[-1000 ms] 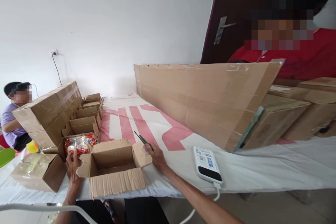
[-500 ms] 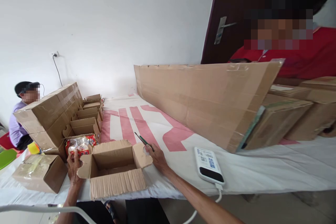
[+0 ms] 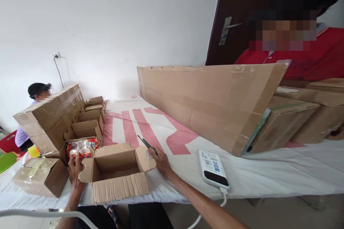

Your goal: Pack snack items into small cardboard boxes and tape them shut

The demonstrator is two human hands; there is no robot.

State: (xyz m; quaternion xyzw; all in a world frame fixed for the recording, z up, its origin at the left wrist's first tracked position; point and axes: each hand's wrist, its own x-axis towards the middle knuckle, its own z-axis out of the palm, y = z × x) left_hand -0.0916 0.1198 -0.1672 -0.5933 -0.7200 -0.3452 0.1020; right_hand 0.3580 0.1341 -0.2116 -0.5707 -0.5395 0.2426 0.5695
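Note:
In front of me stands a cardboard box point(image 3: 120, 188) with its flaps folded outward and nothing visible inside. My left hand point(image 3: 75, 173) is beside its left flap, fingers stretched up against a clear-and-red snack packet point(image 3: 83, 147); part of the fingertips is hard to make out. The packet lies in front of a row of open cardboard boxes point(image 3: 86, 128). At the right flap, my right hand point(image 3: 161, 162) is closed around a slim dark green pen-like tool point(image 3: 146, 142). Its thin tip points up and left, and the hand touches or nearly touches the flap.
A taped carton point(image 3: 40, 177) sits at the left, before stacked cartons point(image 3: 53, 114). A tall cardboard panel point(image 3: 204, 103) crosses the table, with more cartons point(image 3: 287, 121) behind it. A white power bank point(image 3: 213, 168) with a cable lies right. Two people sit beyond.
My hands, the box and the tool stay in place. At the far left the person in purple has shifted right, partly behind the stacked cartons. The person in red has moved slightly.

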